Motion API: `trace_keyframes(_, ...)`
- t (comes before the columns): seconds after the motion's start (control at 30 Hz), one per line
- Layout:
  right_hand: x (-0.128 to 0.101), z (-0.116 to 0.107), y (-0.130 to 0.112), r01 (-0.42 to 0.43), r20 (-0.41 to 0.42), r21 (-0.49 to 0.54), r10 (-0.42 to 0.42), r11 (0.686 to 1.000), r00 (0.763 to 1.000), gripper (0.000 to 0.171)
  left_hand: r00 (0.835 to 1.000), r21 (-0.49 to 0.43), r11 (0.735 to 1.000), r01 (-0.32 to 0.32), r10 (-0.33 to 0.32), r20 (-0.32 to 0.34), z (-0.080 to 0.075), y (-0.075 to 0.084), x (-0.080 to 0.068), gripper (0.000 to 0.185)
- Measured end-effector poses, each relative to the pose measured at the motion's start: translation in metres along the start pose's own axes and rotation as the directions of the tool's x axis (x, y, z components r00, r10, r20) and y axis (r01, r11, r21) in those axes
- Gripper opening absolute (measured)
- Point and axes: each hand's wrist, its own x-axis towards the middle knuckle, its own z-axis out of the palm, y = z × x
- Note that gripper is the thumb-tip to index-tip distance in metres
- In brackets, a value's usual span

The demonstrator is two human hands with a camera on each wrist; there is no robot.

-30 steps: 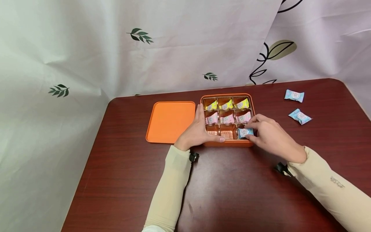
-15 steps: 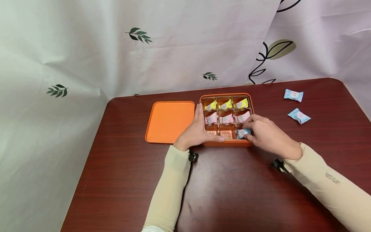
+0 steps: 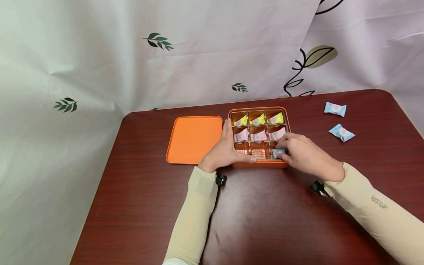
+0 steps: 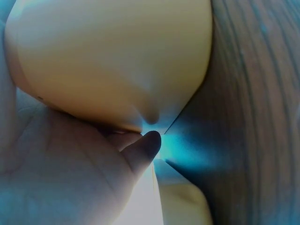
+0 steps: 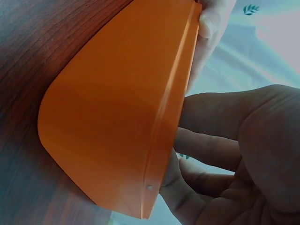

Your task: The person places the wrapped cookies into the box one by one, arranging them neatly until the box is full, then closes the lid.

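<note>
Counter (image 3: 139, 206) of dark red wood carries it all. Orange lid (image 3: 194, 139) lies flat at nine o'clock of the orange box (image 3: 261, 164) — yellow candies fill its far row, pink ones the middle. Your left hand (image 3: 225, 149) braces the box's left wall, fingers straight, thumb along the near rim. Your right hand (image 3: 303, 152) pinches the blue candy (image 3: 278, 152) in the near right compartment. Two loose blue candies (image 3: 335, 109) lie at two o'clock, well apart from the box.
</note>
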Motion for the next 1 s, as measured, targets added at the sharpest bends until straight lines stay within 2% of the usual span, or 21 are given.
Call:
trace_keyframes(0.27, 0.000, -0.002, 0.003, 0.054, -0.007, -0.042, -0.054, 0.998, 0.998, 0.017, 1.000, 0.030, 1.000, -0.001, 0.001, 0.000, -0.001, 0.000, 0.001, 0.147)
trace_keyframes(0.67, -0.007, -0.006, 0.006, 0.037, -0.045, -0.037, -0.039, 0.999, 0.998, 0.023, 1.000, 0.017, 1.000, 0.006, -0.006, 0.002, -0.001, 0.000, 0.000, 0.148)
trace_keyframes(1.0, -0.012, -0.008, 0.011, 0.063, -0.173, -0.009, -0.064, 0.998, 0.983, 0.027, 1.000, 0.013, 1.000, -0.011, 0.011, 0.004, -0.002, 0.000, 0.001, 0.149)
